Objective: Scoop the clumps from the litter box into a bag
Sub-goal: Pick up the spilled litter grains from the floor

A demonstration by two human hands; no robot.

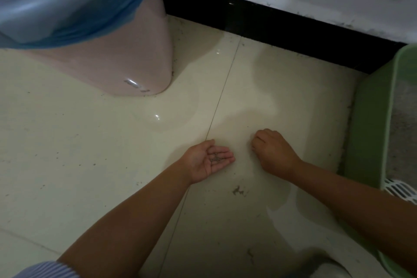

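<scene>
Left hand [208, 160] cupped — right hand [274, 151] near litter box [370, 124]

Blue bag [67, 7] lines a pink bin [126, 56]; green litter box [370, 124], cream tiled floor [90, 142], black skirting [270, 22].

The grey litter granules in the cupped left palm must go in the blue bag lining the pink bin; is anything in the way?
Nothing visible: bare cream floor tile lies between the left hand and the pink bin with its blue bag.
</scene>
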